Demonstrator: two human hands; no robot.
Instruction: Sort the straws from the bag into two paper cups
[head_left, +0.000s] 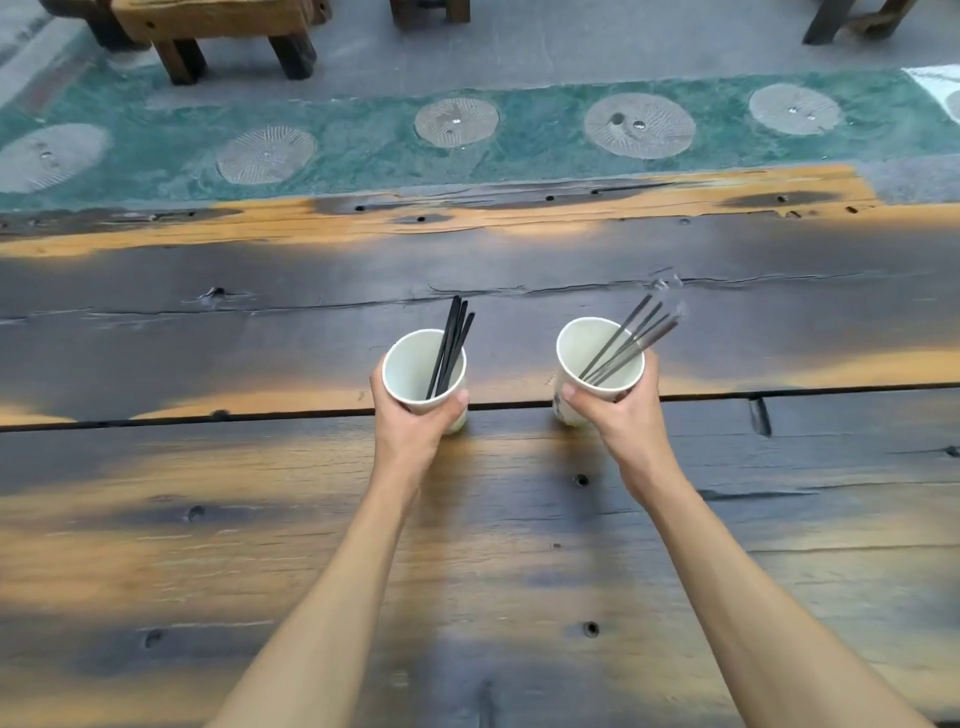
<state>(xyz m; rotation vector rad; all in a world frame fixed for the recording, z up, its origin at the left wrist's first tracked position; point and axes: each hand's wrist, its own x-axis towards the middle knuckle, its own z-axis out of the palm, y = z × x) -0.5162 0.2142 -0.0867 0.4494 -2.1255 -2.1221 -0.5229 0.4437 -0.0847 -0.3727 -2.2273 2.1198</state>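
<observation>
Two white paper cups stand side by side near the middle of the wooden table. My left hand (413, 426) wraps around the left cup (410, 371), which holds several bare black straws (453, 343) leaning to the right. My right hand (626, 413) grips the right cup (589, 345) from its near side. That cup holds several thin straws in clear wrappers (631, 335), fanned out toward the upper right. No bag is in view.
The dark and orange plank table (467, 545) has a long gap between boards just behind my hands. Beyond its far edge lies a green floor strip with round stone discs (639, 126). Wooden stools (218, 31) stand at the top left.
</observation>
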